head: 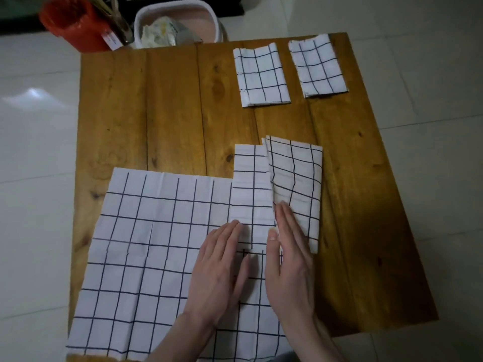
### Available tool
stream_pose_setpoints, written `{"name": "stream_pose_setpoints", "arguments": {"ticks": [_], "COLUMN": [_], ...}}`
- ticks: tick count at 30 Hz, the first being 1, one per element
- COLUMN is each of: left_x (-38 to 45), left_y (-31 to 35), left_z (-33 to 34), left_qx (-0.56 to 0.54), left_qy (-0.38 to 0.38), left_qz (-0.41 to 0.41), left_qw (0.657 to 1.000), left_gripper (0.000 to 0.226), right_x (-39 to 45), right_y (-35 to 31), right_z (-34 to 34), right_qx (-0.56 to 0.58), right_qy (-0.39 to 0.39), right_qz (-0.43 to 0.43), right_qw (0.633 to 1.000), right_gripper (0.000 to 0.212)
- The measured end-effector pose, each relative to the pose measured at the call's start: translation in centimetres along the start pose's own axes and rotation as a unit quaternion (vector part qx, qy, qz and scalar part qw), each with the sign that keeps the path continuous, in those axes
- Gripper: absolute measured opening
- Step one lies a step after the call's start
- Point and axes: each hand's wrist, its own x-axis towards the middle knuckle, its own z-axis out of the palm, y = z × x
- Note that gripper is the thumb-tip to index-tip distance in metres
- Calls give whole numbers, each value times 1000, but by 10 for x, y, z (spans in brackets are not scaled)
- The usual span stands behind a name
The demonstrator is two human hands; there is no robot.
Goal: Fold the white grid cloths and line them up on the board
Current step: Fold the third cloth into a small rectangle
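Both hands lay flat: the left hand (222,267) on the part-folded cloth (251,189), the right hand (290,259) on its folded flap (296,184), mid-desk (172,105). Lifting either risked the crease springing open, or dragging the unfolded cloth (146,252) beneath askew.

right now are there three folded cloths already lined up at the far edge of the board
No, only two folded cloths lie side by side at the far right of the board; a third lies nearer, under the hands.
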Motion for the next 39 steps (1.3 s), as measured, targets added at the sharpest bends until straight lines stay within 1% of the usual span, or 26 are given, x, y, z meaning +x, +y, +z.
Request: {"name": "stream_pose_setpoints", "arguments": {"ticks": [4, 8, 14, 18, 21, 24, 28, 31, 33, 35, 36, 37, 39], "left_x": [-1, -1, 1, 2, 2, 2, 2, 4, 5, 7, 8, 9, 15], "left_y": [-3, -8, -9, -9, -10, -10, -9, -8, -7, -6, -5, -4, -1], "left_z": [-3, -3, -5, -7, -5, -3, -6, -6, -6, -6, -7, -7, -8], "left_qx": [3, 9, 1, 10, 23, 48, 89, 110, 119, 129, 134, 139, 147], "left_qy": [21, 15, 14, 7, 1, 8, -4, -8, -12, -14, -12, -11, -12], "left_qz": [-24, -36, -31, -11, -17, -31, -39, -43, -49, -53, -54, -57, -68], "left_qw": [999, 999, 999, 1000, 1000, 998, 995, 993, 992, 990, 989, 989, 987], "left_gripper": [58, 59, 61, 67, 62, 54, 56, 51, 51, 52, 52, 53, 55], "right_x": [5, 6, 1, 1, 2, 4, 14, 34, 53, 74, 84, 93, 106], "right_y": [6, 11, 19, 20, 21, 22, 24, 32, 42, 52, 58, 64, 76], "right_z": [20, 33, 44, 39, 34, 31, 18, 0, -13, -25, -31, -35, -42], "right_qx": [-54, -114, -155, -140, -152, -149, -132, -119, -98, -93, -114, -148, -220], "right_qy": [-42, -66, -113, -162, -178, -175, -143, -76, -21, 8, 4, -12, -68], "right_qz": [-55, -112, -121, -110, -112, -104, -82, -53, -10, 14, -10, -55, -152], "right_qw": [996, 985, 974, 971, 966, 968, 977, 989, 995, 996, 993, 987, 961], "right_gripper": [50, 48, 50, 60, 64, 65, 61, 51, 45, 43, 41, 39, 41]}}
